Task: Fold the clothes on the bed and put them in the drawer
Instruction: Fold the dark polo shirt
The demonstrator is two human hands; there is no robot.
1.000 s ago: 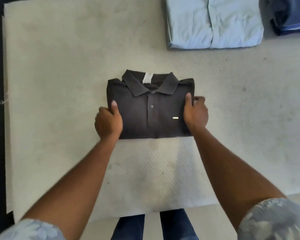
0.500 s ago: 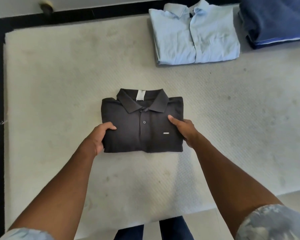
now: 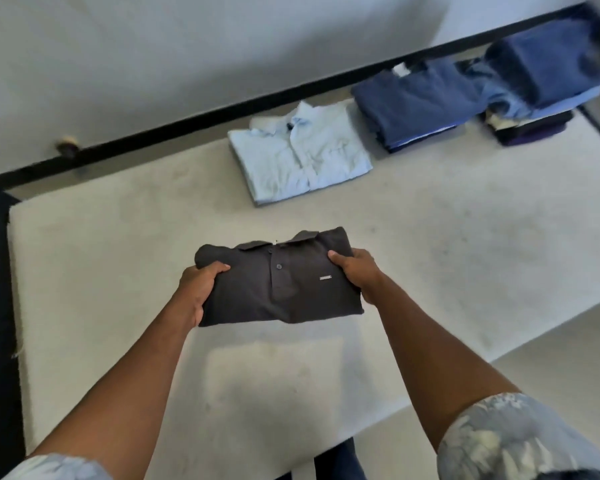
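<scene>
A folded dark polo shirt (image 3: pixel 281 282) hangs lifted off the white mattress (image 3: pixel 465 258), its shadow on the sheet below. My left hand (image 3: pixel 198 289) grips its left edge, thumb on top and fingers underneath. My right hand (image 3: pixel 355 275) grips the right edge the same way. The shirt's collar points away from me and its buttons face up. No drawer is in view.
A folded light blue shirt (image 3: pixel 302 154) lies at the far side of the mattress. Right of it sit a folded navy stack (image 3: pixel 420 105) and a blue and dark pile (image 3: pixel 541 95). A black bed frame (image 3: pixel 187 126) runs along the grey wall.
Both hands slid under the shirt's sides and lifted it off the mattress. The camera tilted up, bringing the wall and the far stacks into view.
</scene>
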